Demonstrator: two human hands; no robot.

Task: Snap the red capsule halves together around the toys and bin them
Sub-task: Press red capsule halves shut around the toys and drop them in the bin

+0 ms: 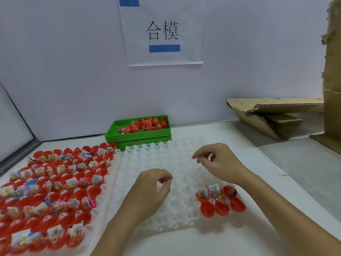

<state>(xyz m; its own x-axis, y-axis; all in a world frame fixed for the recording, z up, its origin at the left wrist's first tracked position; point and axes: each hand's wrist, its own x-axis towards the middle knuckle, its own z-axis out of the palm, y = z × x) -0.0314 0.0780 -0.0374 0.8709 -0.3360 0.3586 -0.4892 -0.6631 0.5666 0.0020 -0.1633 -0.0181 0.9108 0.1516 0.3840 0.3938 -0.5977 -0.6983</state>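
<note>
A white moulded tray (pixel 158 163) lies in the middle of the table. At its near right corner sit several red capsule halves (pixel 221 207), some with bagged toys (pixel 214 191) in them. My left hand (pixel 151 189) hovers over the tray with fingers loosely curled and nothing in it. Farther right, my right hand (pixel 219 163) hangs above the tray, fingers bent, also holding nothing. A green bin (pixel 138 137) at the back holds several closed red capsules (pixel 145 124).
On the left, a second tray (pixel 53 191) is packed with red halves and bagged toys. Torn cardboard pieces (pixel 273 117) lie at the back right against the wall. A paper sign (pixel 163 32) hangs above the bin.
</note>
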